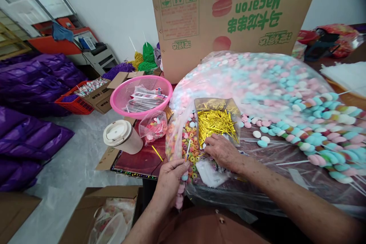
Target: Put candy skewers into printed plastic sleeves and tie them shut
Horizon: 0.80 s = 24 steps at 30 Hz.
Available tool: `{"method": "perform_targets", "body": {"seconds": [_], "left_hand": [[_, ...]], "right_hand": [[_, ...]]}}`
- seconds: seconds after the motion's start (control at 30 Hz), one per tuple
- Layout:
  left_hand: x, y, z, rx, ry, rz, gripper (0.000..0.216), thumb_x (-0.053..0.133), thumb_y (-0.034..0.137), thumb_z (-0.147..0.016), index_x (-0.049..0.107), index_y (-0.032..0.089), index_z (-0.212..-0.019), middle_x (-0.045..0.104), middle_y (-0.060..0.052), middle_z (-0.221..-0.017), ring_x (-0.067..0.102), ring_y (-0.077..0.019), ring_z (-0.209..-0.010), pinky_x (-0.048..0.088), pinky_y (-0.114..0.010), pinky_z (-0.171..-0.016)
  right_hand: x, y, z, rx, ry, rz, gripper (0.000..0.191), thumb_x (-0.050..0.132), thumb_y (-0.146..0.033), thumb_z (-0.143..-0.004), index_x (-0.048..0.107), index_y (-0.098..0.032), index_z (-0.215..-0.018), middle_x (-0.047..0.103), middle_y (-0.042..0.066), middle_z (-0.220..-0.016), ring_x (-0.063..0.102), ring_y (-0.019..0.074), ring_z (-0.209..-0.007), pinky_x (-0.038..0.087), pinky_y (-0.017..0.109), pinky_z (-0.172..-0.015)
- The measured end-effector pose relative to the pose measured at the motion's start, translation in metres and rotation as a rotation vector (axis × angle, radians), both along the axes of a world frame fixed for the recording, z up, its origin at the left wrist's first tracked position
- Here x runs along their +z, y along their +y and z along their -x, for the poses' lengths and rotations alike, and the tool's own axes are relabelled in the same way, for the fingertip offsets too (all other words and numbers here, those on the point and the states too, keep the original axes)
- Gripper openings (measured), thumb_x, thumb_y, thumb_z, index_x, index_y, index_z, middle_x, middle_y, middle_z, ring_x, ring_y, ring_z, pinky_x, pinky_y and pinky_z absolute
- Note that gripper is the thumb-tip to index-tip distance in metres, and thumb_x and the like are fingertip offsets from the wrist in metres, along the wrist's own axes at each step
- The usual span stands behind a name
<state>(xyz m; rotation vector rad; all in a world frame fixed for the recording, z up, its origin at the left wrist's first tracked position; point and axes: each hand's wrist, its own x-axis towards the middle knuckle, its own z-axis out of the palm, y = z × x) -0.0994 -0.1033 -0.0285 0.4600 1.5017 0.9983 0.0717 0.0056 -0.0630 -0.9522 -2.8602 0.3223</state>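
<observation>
Purple wrapped bundles [42,80] are stacked at the far left, cut off by the view's edge, too merged to count. One pink basket [113,99] holds a sheaf of printed wrappers [147,103]. In front of it stand one lidded cup [122,137] and one small bag of sweets [154,126], close to the left edge of the dark red tabletop [131,162]. Between cup and hands is a narrow bare patch with a single loose gold strip [157,153].

At the front edge, the left hand [173,177] is closed around one wrapped skewer [179,194], its white stick pointing up, its middle hidden by the fingers. Just right, one open box [234,107] holds uncountable gold strips [219,122]. The right hand [223,152] reaches its front with fingers bent; whether it pinches a strip I cannot tell.

Behind, pink and blue discs blur under clear plastic [243,80]. Farther right, piled skewers [317,141] overlap past counting, running out of view.
</observation>
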Motion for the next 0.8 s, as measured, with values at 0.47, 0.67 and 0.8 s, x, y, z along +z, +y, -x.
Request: {"method": "perform_targets", "body": {"seconds": [0.47,0.67,0.8], "left_hand": [[-0.003,0.021,-0.032,-0.048,-0.056,-0.032,0.027,0.065,0.040,-0.064,0.055,0.016,-0.062,0.052,0.004,-0.044,0.030,-0.0042,-0.025,0.017,-0.016,-0.025],[0.002,0.026,-0.045,-0.080,-0.267,-0.136,0.027,0.072,0.033,-0.060,0.054,0.013,-0.057,0.050,0.003,-0.048,0.044,-0.0057,-0.040,0.030,-0.017,-0.038],[0.008,0.026,-0.050,-0.054,-0.208,-0.139,0.021,0.068,0.030,-0.060,0.054,0.014,-0.058,0.049,0.004,-0.048,0.042,-0.0063,-0.042,0.031,-0.018,-0.042]], "right_hand": [[0.045,-0.052,0.005,-0.324,0.748,0.766,0.014,0.041,-0.026,-0.086,0.045,-0.019,-0.075,0.048,-0.005,-0.060,0.044,0.0098,-0.055,0.035,0.021,-0.053],[0.032,-0.055,-0.002,-0.444,1.022,1.132,0.029,0.048,-0.048,-0.080,0.044,-0.020,-0.073,0.042,-0.008,-0.052,0.030,0.0065,-0.041,0.024,0.020,-0.040],[0.031,-0.057,-0.008,-0.494,0.940,1.011,0.028,0.052,-0.043,-0.078,0.047,-0.018,-0.067,0.045,-0.006,-0.051,0.036,0.0071,-0.045,0.028,0.020,-0.044]]}}
